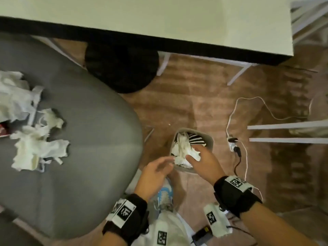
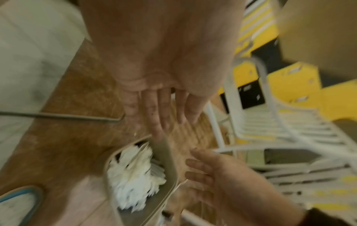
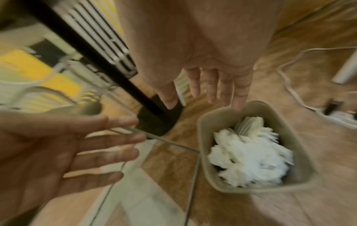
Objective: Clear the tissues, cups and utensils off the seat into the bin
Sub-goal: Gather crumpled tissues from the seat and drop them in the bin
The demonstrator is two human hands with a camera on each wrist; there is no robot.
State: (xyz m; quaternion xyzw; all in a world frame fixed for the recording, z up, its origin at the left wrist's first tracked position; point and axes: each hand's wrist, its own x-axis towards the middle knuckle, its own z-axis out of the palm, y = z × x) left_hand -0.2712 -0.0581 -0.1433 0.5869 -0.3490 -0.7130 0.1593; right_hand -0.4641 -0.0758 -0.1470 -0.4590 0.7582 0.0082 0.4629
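Both hands spread above bin, tissues (head view) on seat

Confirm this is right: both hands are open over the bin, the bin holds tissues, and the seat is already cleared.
One thing is wrong: the seat is not cleared. The head view shows tissues on it. Left hand and right hand are open at the bin.

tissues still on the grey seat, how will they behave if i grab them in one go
The crumpled tissues look limp and very light, so they will probably squash in a grip. They lie as separate torn wads with loose strips on the seat, so stragglers may drop off.
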